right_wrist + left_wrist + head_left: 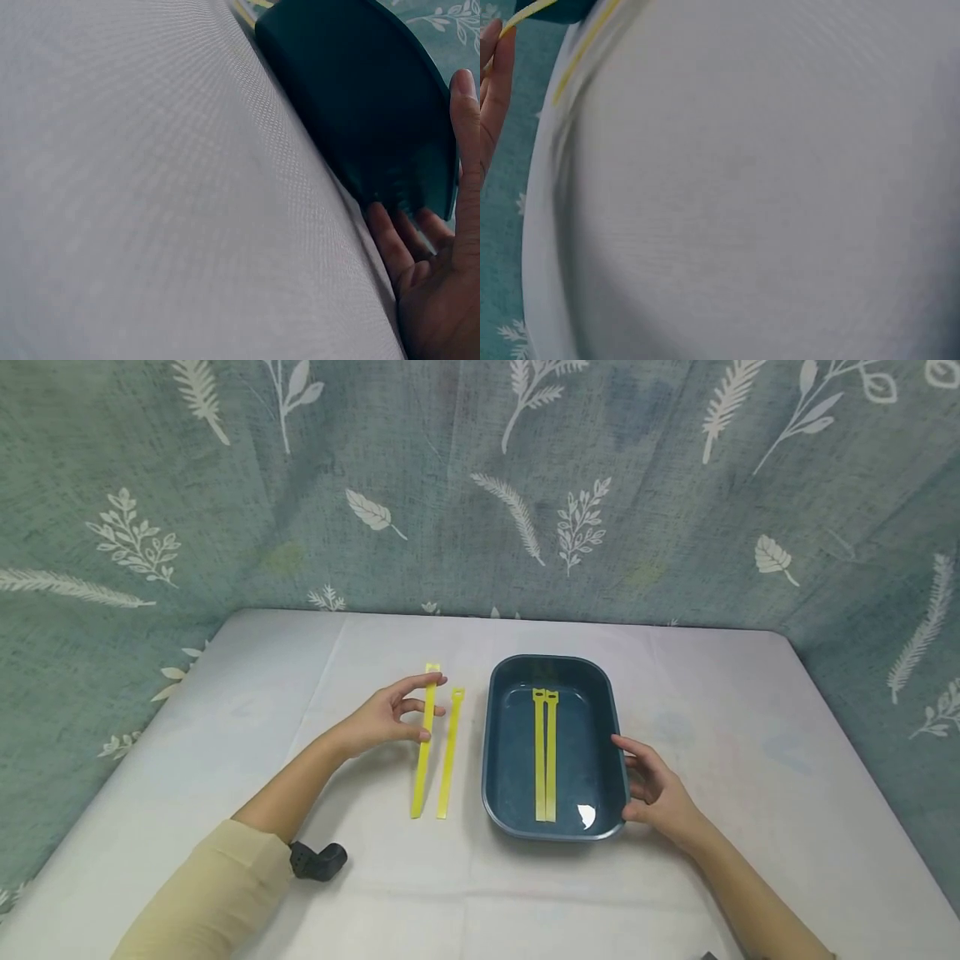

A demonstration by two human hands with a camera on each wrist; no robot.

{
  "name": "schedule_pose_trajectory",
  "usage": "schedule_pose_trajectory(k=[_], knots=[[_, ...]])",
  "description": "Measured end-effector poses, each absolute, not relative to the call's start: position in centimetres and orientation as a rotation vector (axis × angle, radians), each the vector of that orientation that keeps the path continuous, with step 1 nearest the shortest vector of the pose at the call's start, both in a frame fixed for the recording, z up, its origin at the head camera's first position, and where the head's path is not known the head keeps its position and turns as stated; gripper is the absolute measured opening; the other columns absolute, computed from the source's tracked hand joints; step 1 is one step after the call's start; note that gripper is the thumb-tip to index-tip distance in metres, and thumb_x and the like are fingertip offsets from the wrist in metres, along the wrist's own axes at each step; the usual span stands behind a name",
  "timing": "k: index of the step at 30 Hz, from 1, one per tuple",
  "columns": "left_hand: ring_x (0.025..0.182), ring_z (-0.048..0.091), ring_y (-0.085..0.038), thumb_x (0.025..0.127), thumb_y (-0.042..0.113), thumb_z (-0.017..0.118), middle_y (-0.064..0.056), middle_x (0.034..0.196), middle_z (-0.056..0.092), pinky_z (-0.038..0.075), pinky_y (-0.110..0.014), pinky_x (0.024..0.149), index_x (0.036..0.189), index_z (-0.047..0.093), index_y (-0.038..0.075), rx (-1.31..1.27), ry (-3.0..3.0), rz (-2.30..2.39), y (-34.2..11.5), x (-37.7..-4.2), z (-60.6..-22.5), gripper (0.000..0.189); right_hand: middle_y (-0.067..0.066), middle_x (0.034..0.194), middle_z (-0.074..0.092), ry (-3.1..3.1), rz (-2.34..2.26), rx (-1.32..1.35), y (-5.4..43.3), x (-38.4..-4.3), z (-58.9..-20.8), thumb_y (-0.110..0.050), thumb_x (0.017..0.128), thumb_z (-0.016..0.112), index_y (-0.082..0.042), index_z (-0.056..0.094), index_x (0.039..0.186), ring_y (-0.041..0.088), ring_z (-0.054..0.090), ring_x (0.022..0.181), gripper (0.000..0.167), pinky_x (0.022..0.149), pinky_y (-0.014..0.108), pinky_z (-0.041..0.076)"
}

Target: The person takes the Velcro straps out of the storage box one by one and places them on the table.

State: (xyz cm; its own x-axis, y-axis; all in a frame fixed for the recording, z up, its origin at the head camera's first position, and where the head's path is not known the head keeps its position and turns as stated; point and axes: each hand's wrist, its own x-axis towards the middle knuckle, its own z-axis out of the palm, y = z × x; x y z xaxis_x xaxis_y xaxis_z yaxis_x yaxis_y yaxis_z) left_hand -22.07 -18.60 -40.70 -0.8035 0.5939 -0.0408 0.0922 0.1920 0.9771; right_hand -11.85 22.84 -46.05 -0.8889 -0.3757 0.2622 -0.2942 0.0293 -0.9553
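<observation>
My left hand (384, 718) pinches a yellow strap cable tie (421, 777) between thumb and fingers, its slotted head up past the index finger. Just right of it, a second yellow cable tie (450, 756) lies lengthwise on the white cloth. Two more yellow ties (551, 760) lie side by side inside the dark teal tray (486, 760), heads toward the far end. My right hand (663, 797) rests against the tray's right side, fingertips touching its wall and rim. In the left wrist view, only part of the left fingers (496, 105) and the held tie show at the edge.
A white cloth (405, 893) covers the table. Behind it hangs a green curtain (435, 535) with white leaf prints. A black wrist-worn device (318, 862) sits at the left sleeve's cuff.
</observation>
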Motion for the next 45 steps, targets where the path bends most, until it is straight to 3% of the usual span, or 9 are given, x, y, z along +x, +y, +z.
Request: schedule_pose_trajectory(k=[4, 10, 19, 25, 33, 41, 45], knots=[[0.114, 0.058, -0.025, 0.077, -0.008, 0.072, -0.007, 0.152, 0.03, 0.051, -0.021, 0.068, 0.146, 0.035, 0.011, 0.648, 2.107, 1.593, -18.5, -22.4, -41.8, 0.081, 0.004, 0.142, 0.04, 2.203, -2.026, -0.723, 22.9, -11.8, -46.0, -0.019, 0.079, 0.078, -0.003, 0.032, 0.144, 0.01, 0.05, 0.117, 0.082, 0.089, 0.023, 0.049], [0.101, 0.056, -0.022, 0.075, -0.004, 0.076, -0.009, 0.151, 0.034, 0.049, -0.021, 0.065, 0.145, 0.037, 0.009, 0.692, 2.229, 1.496, -18.5, -22.7, -42.8, 0.081, 0.0, 0.141, 0.04, 2.216, -2.014, -0.699, 22.9, -11.8, -46.0, -0.02, 0.078, 0.079, -0.004, 0.033, 0.144, 0.009, 0.05, 0.117, 0.082, 0.089, 0.023, 0.049], [0.105, 0.054, -0.025, 0.074, 0.002, 0.079, -0.008, 0.148, 0.037, 0.051, -0.024, 0.065, 0.145, 0.038, 0.011, 0.698, 2.353, 1.332, -18.4, -23.1, -43.5, 0.082, 0.0, 0.139, 0.041, 2.198, -2.029, -0.726, 22.9, -11.9, -46.2, -0.022, 0.079, 0.078, -0.003, 0.033, 0.144, 0.009, 0.051, 0.115, 0.082, 0.088, 0.023, 0.05], [0.095, 0.05, -0.022, 0.075, 0.012, 0.08, -0.011, 0.122, 0.053, 0.044, -0.031, 0.079, 0.146, 0.036, 0.01, 0.739, 2.514, 1.141, -18.5, -23.2, -43.5, 0.083, 0.001, 0.139, 0.041, 2.177, -2.043, -0.745, 22.9, -12.0, -46.3, -0.022, 0.079, 0.077, -0.001, 0.032, 0.144, 0.009, 0.051, 0.115, 0.082, 0.088, 0.024, 0.05], [0.105, 0.042, -0.025, 0.077, 0.024, 0.079, -0.013, 0.14, 0.038, 0.04, -0.038, 0.088, 0.143, 0.041, 0.008, 0.704, 2.582, 1.005, -18.7, -23.4, -43.6, 0.077, 0.0, 0.139, 0.042, 2.201, -2.025, -0.725, 22.9, -12.0, -46.2, -0.023, 0.079, 0.078, -0.002, 0.032, 0.144, 0.009, 0.051, 0.115, 0.082, 0.087, 0.024, 0.051], [0.123, 0.032, -0.03, 0.081, 0.028, 0.076, -0.013, 0.147, 0.028, 0.04, -0.044, 0.099, 0.141, 0.044, 0.01, 0.677, 2.574, 0.937, -18.7, -23.5, -43.5, 0.071, 0.0, 0.139, 0.042, 2.186, -2.037, -0.726, 23.0, -12.0, -46.2, -0.021, 0.078, 0.078, -0.002, 0.032, 0.144, 0.009, 0.051, 0.115, 0.083, 0.088, 0.024, 0.05], [0.121, 0.031, -0.029, 0.08, 0.029, 0.076, -0.012, 0.149, 0.024, 0.04, -0.044, 0.098, 0.142, 0.044, 0.012, 0.648, 2.577, 0.928, -18.7, -23.5, -43.6, 0.072, -0.001, 0.139, 0.042, 2.184, -2.038, -0.725, 23.0, -12.0, -46.2, -0.022, 0.078, 0.079, -0.002, 0.032, 0.144, 0.009, 0.051, 0.115, 0.083, 0.088, 0.024, 0.05]])
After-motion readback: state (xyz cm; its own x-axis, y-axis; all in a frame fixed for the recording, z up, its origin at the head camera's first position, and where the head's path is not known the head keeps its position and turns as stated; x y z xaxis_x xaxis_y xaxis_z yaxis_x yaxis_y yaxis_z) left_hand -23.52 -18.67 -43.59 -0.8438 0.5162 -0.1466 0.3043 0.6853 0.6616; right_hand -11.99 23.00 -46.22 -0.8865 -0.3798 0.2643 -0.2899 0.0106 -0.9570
